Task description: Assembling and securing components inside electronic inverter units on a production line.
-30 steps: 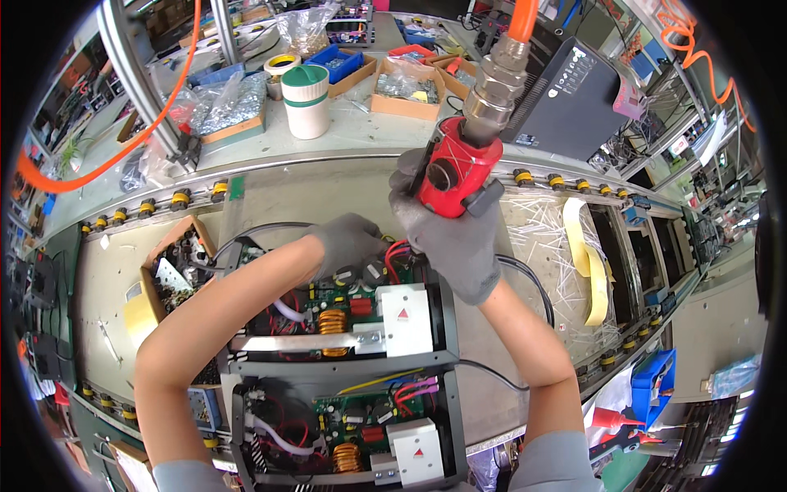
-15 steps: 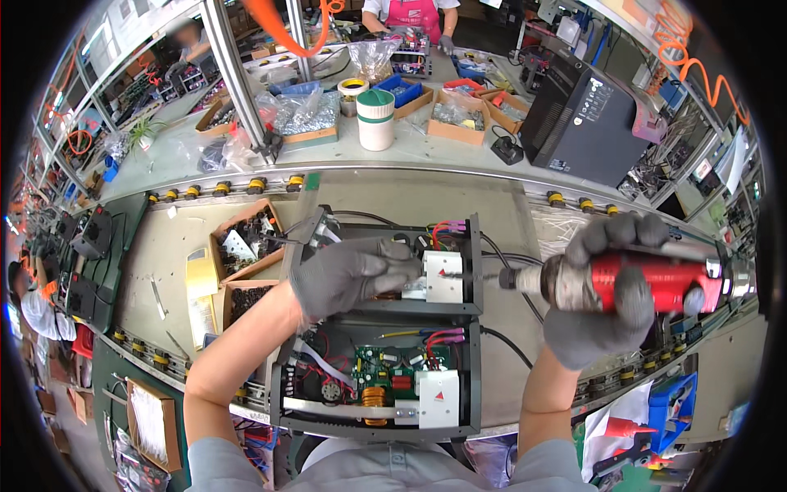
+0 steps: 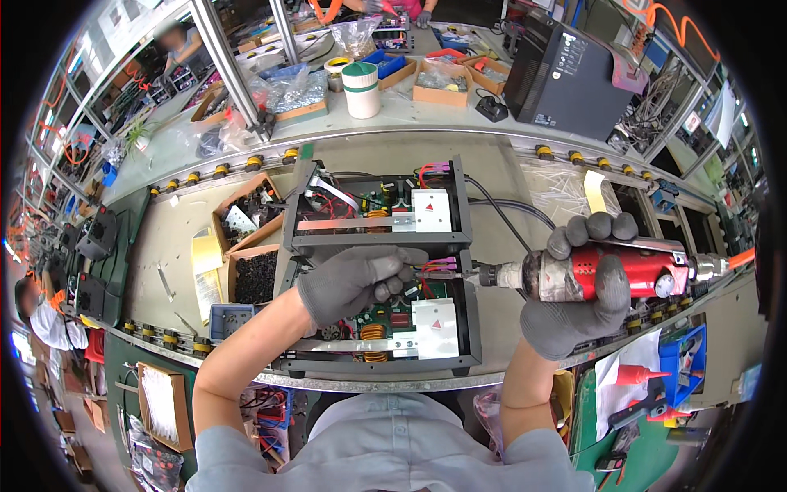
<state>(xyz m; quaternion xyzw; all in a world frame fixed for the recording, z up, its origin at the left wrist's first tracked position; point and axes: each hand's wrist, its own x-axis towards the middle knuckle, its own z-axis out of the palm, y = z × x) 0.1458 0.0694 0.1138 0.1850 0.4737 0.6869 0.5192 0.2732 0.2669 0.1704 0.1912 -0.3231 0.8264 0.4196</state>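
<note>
My right hand [image 3: 566,316], gloved in grey, is wrapped round a red air screwdriver [image 3: 643,275], whose long bit points left. At the bit's tip, my left hand [image 3: 348,285], also gloved, has its fingers pinched together; whatever they hold is hidden. Both the tip and the left fingers are above the far part of the nearer open black metal case [image 3: 418,365]. This case holds a green circuit board, copper coils, coloured wires and a white plate [image 3: 435,328]. Directly behind it stands a similar case [image 3: 373,239] with its own white plate [image 3: 432,211].
Left of the cases are cardboard boxes of small dark parts [image 3: 256,277], a grey-blue tray [image 3: 232,318] and a yellow pad [image 3: 206,252]. Black cables [image 3: 512,215] run off to the right. Behind the conveyor rollers, a shelf carries a white-and-green jar [image 3: 361,92] and a large dark machine [image 3: 566,78].
Both hands have shifted toward me, from over the far case to the nearer one, with the screwdriver still in the right hand. The far case's interior now shows more fully.
</note>
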